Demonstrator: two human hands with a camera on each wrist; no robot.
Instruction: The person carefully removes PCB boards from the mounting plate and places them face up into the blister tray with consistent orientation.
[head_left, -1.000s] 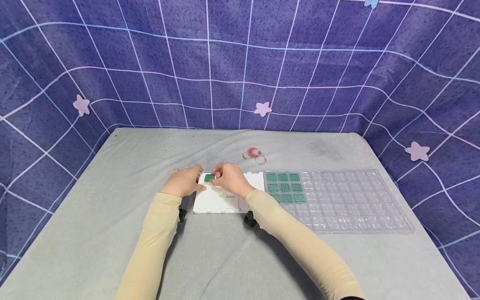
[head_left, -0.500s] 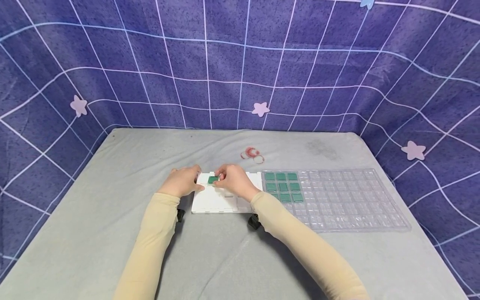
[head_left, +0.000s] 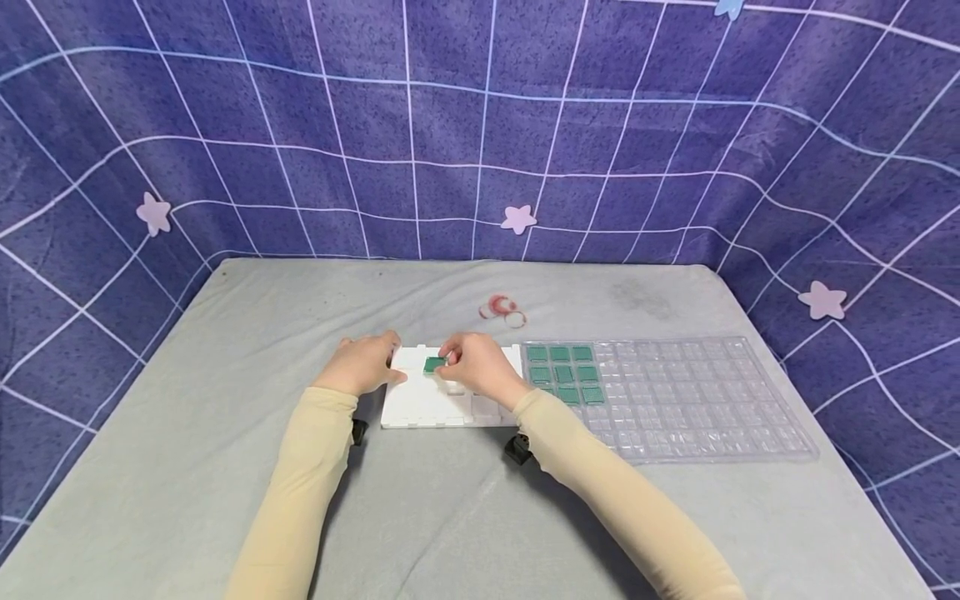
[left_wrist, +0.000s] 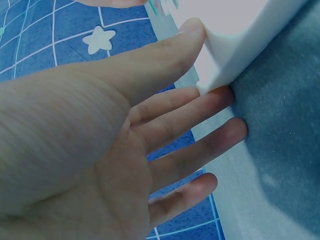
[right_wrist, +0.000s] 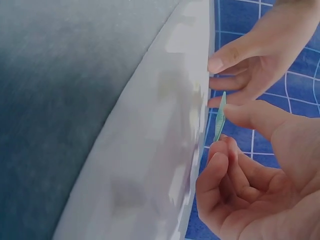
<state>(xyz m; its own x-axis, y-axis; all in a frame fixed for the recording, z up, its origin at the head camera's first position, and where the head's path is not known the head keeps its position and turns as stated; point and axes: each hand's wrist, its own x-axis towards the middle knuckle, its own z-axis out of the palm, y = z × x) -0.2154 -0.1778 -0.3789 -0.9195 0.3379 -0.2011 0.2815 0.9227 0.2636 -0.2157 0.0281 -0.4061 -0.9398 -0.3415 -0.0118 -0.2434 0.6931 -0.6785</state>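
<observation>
My right hand (head_left: 480, 367) pinches a small green circuit board (head_left: 434, 364) between thumb and fingertips, over the far part of a white flat tray (head_left: 420, 406). Seen from the right wrist, the board (right_wrist: 220, 117) is tilted nearly edge-on. At the tray's far left corner, my left hand (head_left: 362, 364) grips the edge. In the left wrist view its thumb (left_wrist: 187, 37) lies on the top edge of the white tray (left_wrist: 235, 55), index and middle fingertips against the side, the other fingers spread loosely.
Right of the white tray lies a wide clear plastic tray (head_left: 712, 400) with many pockets. Several green boards (head_left: 564, 374) fill its far left pockets. Red ring marks (head_left: 501, 307) stain the grey tablecloth (head_left: 300, 308) behind. A blue gridded curtain (head_left: 450, 125) surrounds the table.
My right hand has carried the green board a little rightward and toward me over the white tray. The left hand keeps its place at the tray's corner.
</observation>
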